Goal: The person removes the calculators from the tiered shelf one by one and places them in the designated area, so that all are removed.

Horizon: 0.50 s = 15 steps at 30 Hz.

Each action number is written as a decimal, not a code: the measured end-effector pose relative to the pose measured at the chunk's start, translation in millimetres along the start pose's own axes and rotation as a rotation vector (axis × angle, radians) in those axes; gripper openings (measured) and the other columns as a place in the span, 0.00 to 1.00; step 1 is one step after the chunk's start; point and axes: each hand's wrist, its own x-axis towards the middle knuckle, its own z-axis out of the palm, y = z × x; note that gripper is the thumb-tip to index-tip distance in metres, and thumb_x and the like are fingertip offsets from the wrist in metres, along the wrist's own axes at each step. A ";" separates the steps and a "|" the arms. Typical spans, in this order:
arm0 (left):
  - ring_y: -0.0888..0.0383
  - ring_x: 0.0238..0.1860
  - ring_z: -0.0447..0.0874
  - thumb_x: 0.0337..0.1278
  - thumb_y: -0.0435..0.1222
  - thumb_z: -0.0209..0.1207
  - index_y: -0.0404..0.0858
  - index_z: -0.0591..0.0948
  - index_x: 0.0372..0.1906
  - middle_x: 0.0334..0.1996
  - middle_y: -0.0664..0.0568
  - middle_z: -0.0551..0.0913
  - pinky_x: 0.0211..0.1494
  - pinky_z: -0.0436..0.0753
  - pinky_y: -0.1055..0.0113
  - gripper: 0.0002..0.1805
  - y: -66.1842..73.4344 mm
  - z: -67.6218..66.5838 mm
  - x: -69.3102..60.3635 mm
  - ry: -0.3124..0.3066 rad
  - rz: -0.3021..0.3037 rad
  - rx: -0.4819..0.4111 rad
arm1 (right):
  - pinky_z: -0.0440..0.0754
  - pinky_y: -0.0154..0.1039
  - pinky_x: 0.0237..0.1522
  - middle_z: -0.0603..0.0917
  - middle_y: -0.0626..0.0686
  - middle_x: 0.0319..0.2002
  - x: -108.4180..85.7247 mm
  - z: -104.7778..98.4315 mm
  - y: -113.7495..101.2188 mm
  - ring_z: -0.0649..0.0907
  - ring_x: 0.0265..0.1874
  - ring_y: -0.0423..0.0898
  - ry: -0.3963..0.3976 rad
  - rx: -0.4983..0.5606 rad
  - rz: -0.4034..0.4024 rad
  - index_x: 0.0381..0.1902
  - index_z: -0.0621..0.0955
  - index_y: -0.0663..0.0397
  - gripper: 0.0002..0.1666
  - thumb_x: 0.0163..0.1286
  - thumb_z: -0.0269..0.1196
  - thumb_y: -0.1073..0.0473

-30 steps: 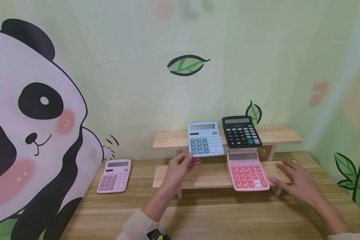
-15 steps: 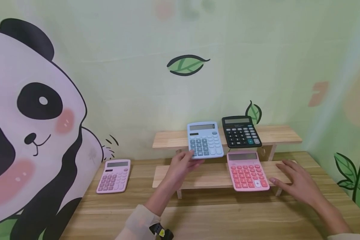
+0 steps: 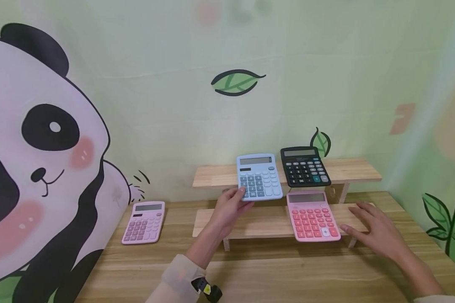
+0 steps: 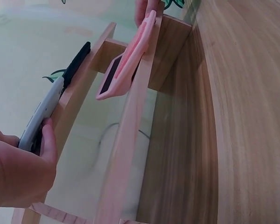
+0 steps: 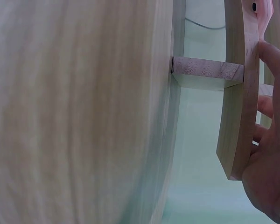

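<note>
My left hand [image 3: 227,210] pinches the lower left corner of a light blue calculator [image 3: 258,172], thumb on its front and fingers behind. In the left wrist view this calculator [image 4: 44,109] leans along the upper shelf, its lower end in the fingers. A black calculator [image 3: 305,166] stands tilted just right of it. Below, a pink calculator [image 3: 313,216] leans on the lower shelf. My right hand [image 3: 381,231] rests at that shelf's right end with fingers spread, thumb close to the pink calculator's lower right corner; whether they touch I cannot tell.
A two-tier wooden stand has an upper shelf [image 3: 356,169] and a lower shelf [image 3: 265,223]. On the wooden table [image 3: 273,273], a lilac calculator [image 3: 144,223] lies to the left. Behind hangs a green backdrop [image 3: 167,105] with a panda print.
My left hand has shifted slightly, its thumb now higher on the blue calculator's front. The blue calculator's lower edge has dropped a little. The right hand has stayed put.
</note>
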 end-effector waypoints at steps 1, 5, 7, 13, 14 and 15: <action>0.47 0.64 0.84 0.86 0.40 0.50 0.27 0.72 0.71 0.63 0.37 0.80 0.65 0.85 0.62 0.24 -0.3 -0.4 -0.1 0.000 0.001 -0.007 | 0.62 0.82 0.67 0.67 0.77 0.72 0.1 -0.2 -0.2 0.64 0.71 0.79 0.002 -0.001 -0.002 0.70 0.75 0.69 0.48 0.70 0.69 0.35; 0.49 0.63 0.84 0.86 0.41 0.50 0.29 0.73 0.72 0.64 0.37 0.79 0.66 0.85 0.61 0.24 -0.9 -2.7 -1.5 -0.003 0.012 -0.031 | 0.62 0.82 0.66 0.67 0.77 0.72 0.7 0.0 -0.3 0.64 0.71 0.79 -0.001 -0.003 -0.001 0.70 0.75 0.69 0.48 0.70 0.69 0.35; 0.49 0.63 0.84 0.86 0.41 0.51 0.30 0.73 0.72 0.64 0.38 0.79 0.66 0.85 0.61 0.24 -0.9 -4.7 -2.4 -0.013 0.024 -0.039 | 0.62 0.82 0.66 0.67 0.77 0.72 0.9 0.5 0.1 0.64 0.71 0.79 -0.005 -0.005 0.004 0.70 0.75 0.69 0.48 0.70 0.69 0.35; 0.48 0.65 0.82 0.86 0.41 0.50 0.30 0.72 0.72 0.66 0.37 0.77 0.69 0.82 0.59 0.24 6.1 -15.0 -8.3 -0.060 0.084 -0.023 | 0.61 0.83 0.67 0.66 0.77 0.73 1.0 1.7 1.5 0.63 0.71 0.79 -0.017 -0.006 0.018 0.71 0.74 0.69 0.49 0.71 0.68 0.34; 0.48 0.65 0.82 0.86 0.40 0.50 0.30 0.72 0.72 0.65 0.37 0.77 0.70 0.82 0.59 0.24 8.2 -17.5 -9.1 -0.063 0.098 -0.012 | 0.61 0.83 0.67 0.67 0.77 0.73 1.0 1.9 1.7 0.63 0.71 0.79 -0.014 -0.007 0.018 0.71 0.74 0.69 0.49 0.71 0.68 0.34; 0.48 0.65 0.82 0.86 0.40 0.50 0.29 0.72 0.72 0.65 0.36 0.77 0.70 0.82 0.59 0.24 10.9 -20.1 -9.9 -0.063 0.113 -0.002 | 0.61 0.83 0.67 0.66 0.77 0.73 1.1 1.9 1.3 0.63 0.72 0.79 -0.014 -0.005 0.020 0.71 0.74 0.69 0.49 0.71 0.68 0.34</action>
